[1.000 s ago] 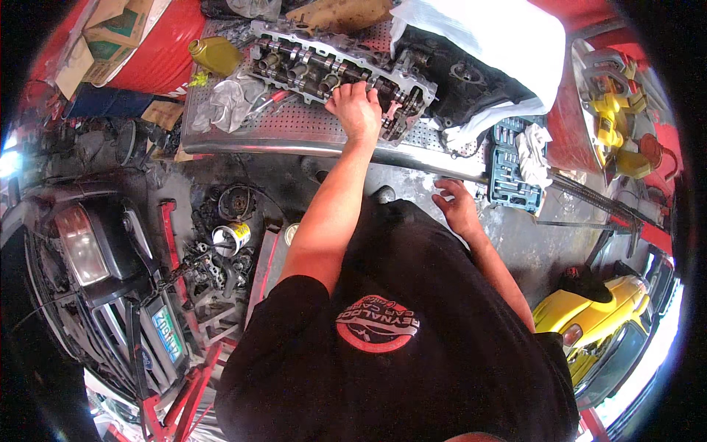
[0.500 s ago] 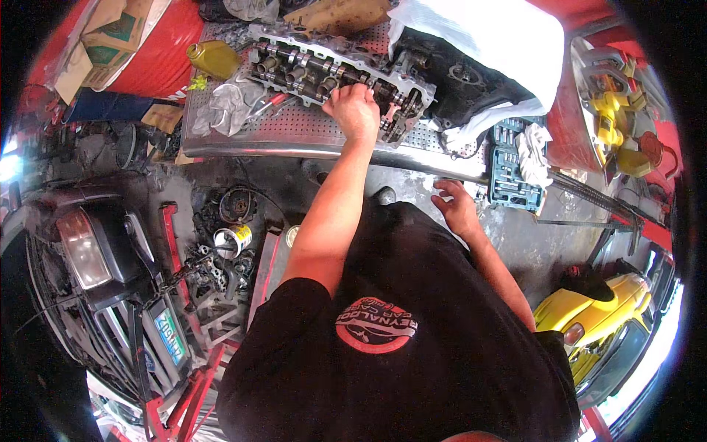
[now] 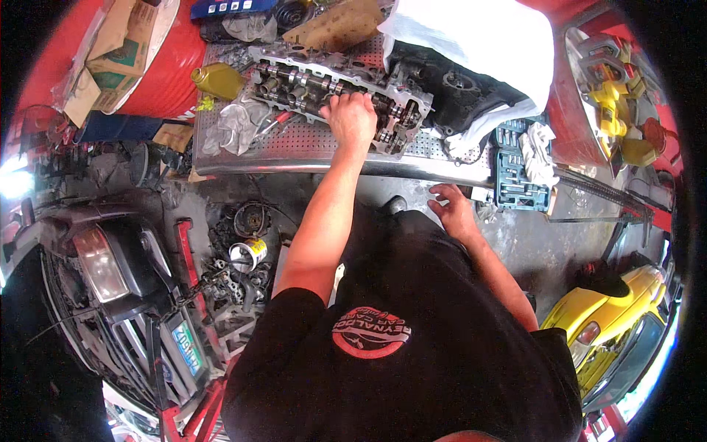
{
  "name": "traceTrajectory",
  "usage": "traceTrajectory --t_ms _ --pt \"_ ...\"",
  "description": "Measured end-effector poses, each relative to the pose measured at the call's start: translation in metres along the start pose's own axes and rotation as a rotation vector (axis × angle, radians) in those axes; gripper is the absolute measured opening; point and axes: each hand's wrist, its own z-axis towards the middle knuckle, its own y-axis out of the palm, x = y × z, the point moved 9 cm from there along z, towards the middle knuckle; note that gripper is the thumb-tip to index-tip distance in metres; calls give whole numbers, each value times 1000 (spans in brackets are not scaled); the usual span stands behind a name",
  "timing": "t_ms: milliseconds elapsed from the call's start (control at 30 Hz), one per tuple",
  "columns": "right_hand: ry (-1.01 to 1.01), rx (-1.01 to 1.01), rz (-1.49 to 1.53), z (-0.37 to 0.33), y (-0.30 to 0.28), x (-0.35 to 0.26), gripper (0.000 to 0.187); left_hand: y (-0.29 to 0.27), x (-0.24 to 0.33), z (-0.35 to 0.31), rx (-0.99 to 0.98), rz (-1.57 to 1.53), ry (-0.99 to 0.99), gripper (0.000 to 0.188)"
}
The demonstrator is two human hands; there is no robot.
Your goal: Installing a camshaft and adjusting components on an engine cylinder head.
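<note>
A metal cylinder head [image 3: 317, 71] with its camshafts exposed lies on the perforated metal bench [image 3: 294, 147]. My left hand [image 3: 350, 119] rests over its near middle, knuckles up. Those fingers bend down into the head, and their tips are hidden, along with whatever they grip. Lower and to the right, my right hand [image 3: 454, 211] hangs beside the bench's front edge. Its fingers are loosely bent and apart, with nothing in them. A tool with a red handle [image 3: 283, 116] lies at the head's near left side, by a crumpled white rag [image 3: 232, 127].
A yellow bottle [image 3: 219, 81] stands left of the head. On the right are a dark engine part [image 3: 449, 81] under white cloth [image 3: 479, 37] and a teal socket set case [image 3: 521, 193]. A dark car front [image 3: 121, 258] and a yellow car [image 3: 611, 309] flank me.
The whole view has shifted slightly, with the bench sitting lower in it. My left hand stays over the middle of the cylinder head. My right hand remains off the bench edge.
</note>
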Motion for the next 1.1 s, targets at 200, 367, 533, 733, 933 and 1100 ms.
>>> traceTrajectory --t_ms 200,367,533,733,933,1100 --pt "-6 28 63 3 3 5 29 10 7 8 -105 113 93 21" --pt "27 38 102 0 7 11 30 -1 -1 7 -86 -46 30 24" --pt "37 70 141 -8 6 26 30 13 -17 11 -329 66 -186 33" --pt "48 105 114 -16 1 44 28 24 -13 20 -455 206 -158 32" --pt "60 147 168 -18 -6 52 28 10 -17 12 -322 13 -221 34" --pt "115 154 169 -20 -6 69 28 30 -30 16 -500 -18 -368 42"
